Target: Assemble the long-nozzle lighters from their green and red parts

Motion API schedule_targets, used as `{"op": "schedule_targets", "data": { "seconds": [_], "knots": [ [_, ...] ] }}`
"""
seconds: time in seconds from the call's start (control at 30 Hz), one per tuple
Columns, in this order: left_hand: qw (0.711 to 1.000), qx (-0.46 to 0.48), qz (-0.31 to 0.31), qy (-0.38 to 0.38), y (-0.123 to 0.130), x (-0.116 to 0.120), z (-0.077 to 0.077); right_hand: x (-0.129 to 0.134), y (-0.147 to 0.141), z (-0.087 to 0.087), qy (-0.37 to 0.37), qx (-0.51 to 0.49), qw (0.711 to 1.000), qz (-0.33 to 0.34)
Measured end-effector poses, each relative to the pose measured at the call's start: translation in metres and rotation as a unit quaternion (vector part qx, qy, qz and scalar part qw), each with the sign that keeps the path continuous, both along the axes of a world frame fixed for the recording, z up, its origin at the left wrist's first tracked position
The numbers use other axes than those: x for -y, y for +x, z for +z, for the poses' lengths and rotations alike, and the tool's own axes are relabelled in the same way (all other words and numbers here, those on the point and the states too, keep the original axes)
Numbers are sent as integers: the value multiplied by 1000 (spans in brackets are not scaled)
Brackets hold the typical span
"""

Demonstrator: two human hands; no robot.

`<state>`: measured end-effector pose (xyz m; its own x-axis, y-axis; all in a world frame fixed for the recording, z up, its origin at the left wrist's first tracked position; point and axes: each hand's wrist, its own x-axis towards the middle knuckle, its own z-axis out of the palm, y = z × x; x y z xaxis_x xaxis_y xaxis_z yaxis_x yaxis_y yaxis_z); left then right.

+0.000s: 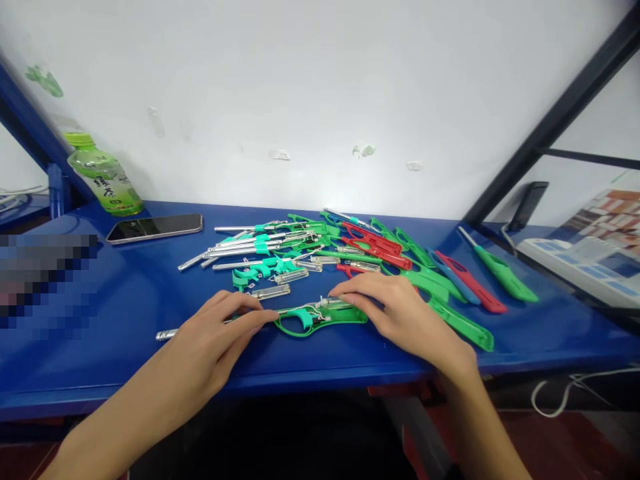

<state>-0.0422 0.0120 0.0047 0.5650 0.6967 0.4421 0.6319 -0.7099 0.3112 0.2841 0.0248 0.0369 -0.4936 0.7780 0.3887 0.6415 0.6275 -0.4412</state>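
An opened green lighter housing (300,329) lies near the front of the blue table, with a teal trigger and thin wires showing inside. My left hand (225,330) is closed around the front end of this long-nosed lighter; its metal tube (166,335) sticks out to the left beneath the hand. With its fingers pinched, my right hand (395,310) holds a small clear fuel tank (334,303) over the handle part of the housing. The right fingertips partly cover the tank, so whether it is seated cannot be seen.
Behind my hands lie metal tubes (235,252), loose clear tanks (273,292), and red (380,257) and green housings (463,325). An assembled green lighter (505,273) lies at right. A phone (155,228) and a green bottle (107,177) are at left, before a white wall (320,87).
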Motion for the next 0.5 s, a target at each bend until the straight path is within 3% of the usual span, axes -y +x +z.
{"op": "schedule_targets", "data": {
  "seconds": [0.2, 0.5],
  "knots": [
    [1000, -4, 5, 6, 2, 2, 3, 0, 3, -5, -7, 11, 999, 36],
    [1000, -9, 5, 14, -1, -1, 2, 4, 1, -8, -27, 16, 999, 8]
  ]
}}
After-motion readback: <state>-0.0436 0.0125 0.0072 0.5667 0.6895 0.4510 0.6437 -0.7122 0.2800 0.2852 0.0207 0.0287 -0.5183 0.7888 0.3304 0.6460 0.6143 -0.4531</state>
